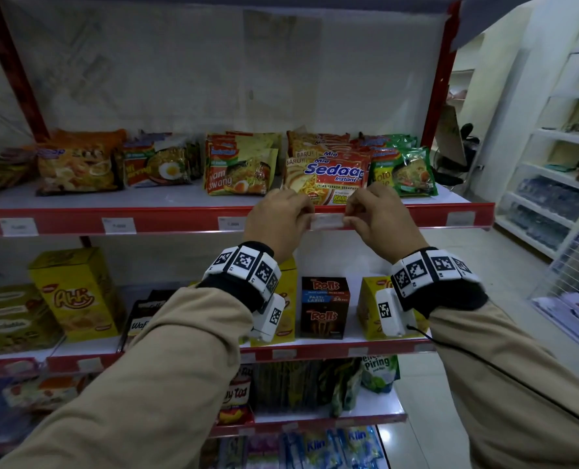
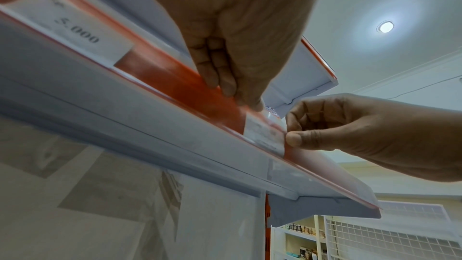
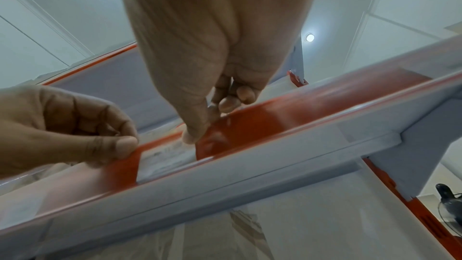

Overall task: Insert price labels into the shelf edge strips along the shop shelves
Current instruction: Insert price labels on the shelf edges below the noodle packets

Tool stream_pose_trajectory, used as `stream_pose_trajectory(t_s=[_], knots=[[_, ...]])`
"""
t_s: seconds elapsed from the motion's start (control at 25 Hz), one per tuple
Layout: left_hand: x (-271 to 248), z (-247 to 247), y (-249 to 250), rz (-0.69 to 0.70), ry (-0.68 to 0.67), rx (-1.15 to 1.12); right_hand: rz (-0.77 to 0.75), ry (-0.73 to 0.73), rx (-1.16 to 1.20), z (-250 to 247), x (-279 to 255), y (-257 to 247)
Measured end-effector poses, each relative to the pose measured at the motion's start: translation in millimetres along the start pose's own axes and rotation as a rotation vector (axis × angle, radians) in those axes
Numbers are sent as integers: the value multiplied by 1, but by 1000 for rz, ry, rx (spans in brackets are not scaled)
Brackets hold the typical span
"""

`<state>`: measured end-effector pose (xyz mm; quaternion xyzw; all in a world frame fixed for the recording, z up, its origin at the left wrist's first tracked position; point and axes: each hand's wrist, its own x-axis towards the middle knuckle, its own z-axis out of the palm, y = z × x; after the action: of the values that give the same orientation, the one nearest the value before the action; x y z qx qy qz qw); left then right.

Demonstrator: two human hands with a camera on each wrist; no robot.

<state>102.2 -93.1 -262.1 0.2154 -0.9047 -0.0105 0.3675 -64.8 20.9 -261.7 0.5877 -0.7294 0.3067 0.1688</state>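
Observation:
A white price label [image 1: 327, 221] sits in the red shelf edge strip [image 1: 166, 220] of the noodle shelf, between my two hands. My left hand [image 1: 303, 211] pinches the strip's top edge just left of the label, thumb in front, fingers curled behind. My right hand [image 1: 352, 211] pinches the label's right end, thumb on its face and fingers curled over the strip. From below, the label [image 2: 265, 135] lies behind the clear cover, with the right thumb at its edge. In the right wrist view the label [image 3: 165, 159] shows between both thumbs.
Other labels [image 1: 118, 225] [image 1: 231, 224] [image 1: 460, 219] sit in the same strip. Noodle packets [image 1: 328, 174] stand just behind my hands. Snack boxes [image 1: 325, 306] fill the shelf below. White shelving [image 1: 558, 170] stands to the right across an aisle.

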Motion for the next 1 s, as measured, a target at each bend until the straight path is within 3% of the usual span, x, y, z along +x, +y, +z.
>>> stream_pose_trajectory(t_s=[0.36, 0.76, 1.0], knots=[[18, -4, 18, 45, 2, 266, 38, 56, -158, -21, -11, 31], [44, 62, 115, 134, -144, 222, 142, -15, -205, -77, -28, 115], [52, 91, 158, 139, -159, 257, 92, -8, -149, -85, -37, 144]])
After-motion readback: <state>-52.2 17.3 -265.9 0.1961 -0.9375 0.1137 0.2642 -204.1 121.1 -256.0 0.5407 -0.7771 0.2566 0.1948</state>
